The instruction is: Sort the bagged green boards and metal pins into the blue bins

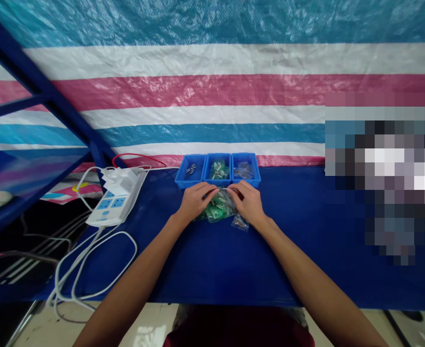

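My left hand [195, 200] and my right hand [248, 202] meet over a clear plastic bag of green parts [217, 208] on the blue table [212, 260]. Both hands pinch the top edge of that bag, fingers curled. A smaller clear bag with dark metal parts [240, 222] lies under my right wrist. Just beyond the hands stand three blue bins in a row: the left bin [189, 171] has dark metal pieces, the middle bin [217, 169] has green parts, the right bin [246, 169] has bagged parts.
A white power strip [116, 200] with plugged adapters lies at the left, its white cables [89, 265] looping over the table's front edge. A blue metal frame [53, 96] rises at the left. A striped tarp [212, 96] hangs behind. A blurred patch covers the right.
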`<state>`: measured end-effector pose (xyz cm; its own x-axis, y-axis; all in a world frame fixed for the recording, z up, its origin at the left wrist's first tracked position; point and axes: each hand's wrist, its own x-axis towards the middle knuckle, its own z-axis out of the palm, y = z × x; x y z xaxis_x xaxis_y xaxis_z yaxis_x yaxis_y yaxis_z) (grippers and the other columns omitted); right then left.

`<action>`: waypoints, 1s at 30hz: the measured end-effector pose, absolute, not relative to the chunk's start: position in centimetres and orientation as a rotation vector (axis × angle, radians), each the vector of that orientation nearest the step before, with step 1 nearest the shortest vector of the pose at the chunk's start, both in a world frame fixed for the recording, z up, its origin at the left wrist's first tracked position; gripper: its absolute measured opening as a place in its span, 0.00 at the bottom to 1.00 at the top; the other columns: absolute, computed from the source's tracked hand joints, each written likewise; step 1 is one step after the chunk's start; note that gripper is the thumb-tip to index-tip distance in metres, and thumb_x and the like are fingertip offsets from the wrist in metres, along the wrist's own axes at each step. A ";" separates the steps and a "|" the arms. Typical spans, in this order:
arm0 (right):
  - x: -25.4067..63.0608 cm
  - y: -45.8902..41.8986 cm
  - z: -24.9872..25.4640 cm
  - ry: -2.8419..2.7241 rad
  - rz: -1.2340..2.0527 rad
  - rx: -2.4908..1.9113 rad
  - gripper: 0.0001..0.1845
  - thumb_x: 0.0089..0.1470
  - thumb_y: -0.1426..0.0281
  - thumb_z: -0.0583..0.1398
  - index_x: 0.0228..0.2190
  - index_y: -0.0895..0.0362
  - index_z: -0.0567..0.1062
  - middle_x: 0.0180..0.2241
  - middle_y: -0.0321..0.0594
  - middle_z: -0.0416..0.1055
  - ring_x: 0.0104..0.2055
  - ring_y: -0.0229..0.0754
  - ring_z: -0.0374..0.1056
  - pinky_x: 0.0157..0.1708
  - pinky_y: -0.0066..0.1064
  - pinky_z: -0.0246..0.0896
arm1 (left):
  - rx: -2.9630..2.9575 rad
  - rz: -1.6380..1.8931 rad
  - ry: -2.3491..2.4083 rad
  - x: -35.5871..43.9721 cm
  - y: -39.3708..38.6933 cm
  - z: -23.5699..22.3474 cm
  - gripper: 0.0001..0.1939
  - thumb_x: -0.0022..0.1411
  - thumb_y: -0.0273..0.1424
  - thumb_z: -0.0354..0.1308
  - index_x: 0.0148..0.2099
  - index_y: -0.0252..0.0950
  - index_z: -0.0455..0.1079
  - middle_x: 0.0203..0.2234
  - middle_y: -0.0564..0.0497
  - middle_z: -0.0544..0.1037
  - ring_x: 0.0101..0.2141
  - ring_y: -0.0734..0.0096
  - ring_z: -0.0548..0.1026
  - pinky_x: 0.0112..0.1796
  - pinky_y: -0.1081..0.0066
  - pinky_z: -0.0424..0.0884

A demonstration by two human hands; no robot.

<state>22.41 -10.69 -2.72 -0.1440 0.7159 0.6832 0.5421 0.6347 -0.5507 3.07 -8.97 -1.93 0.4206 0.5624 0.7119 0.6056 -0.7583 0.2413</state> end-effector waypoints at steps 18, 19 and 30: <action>22.4 -10.7 -2.8 -1.816 0.224 -1.017 0.13 0.62 0.65 0.53 0.32 0.56 0.75 0.28 0.40 0.71 0.29 0.37 0.66 0.32 0.29 0.61 | -2.587 -1.298 -1.041 3.1 -9.1 -1.8 0.08 0.65 0.31 0.54 0.38 0.33 0.73 0.30 0.47 0.79 0.32 0.71 0.76 0.37 0.71 0.72; 22.4 -10.7 -2.9 -1.818 0.223 -1.017 0.13 0.62 0.65 0.54 0.32 0.56 0.75 0.28 0.40 0.71 0.28 0.37 0.66 0.32 0.29 0.61 | -2.584 -1.299 -1.038 3.1 -9.1 -1.9 0.08 0.65 0.31 0.54 0.38 0.33 0.73 0.30 0.47 0.79 0.32 0.71 0.76 0.37 0.71 0.72; 22.3 -10.6 -3.1 -1.817 0.213 -1.000 0.11 0.61 0.67 0.54 0.32 0.57 0.75 0.29 0.40 0.71 0.29 0.37 0.66 0.32 0.29 0.61 | -2.572 -1.297 -1.033 3.2 -9.3 -1.8 0.09 0.66 0.31 0.53 0.38 0.33 0.73 0.30 0.47 0.79 0.32 0.71 0.77 0.36 0.71 0.73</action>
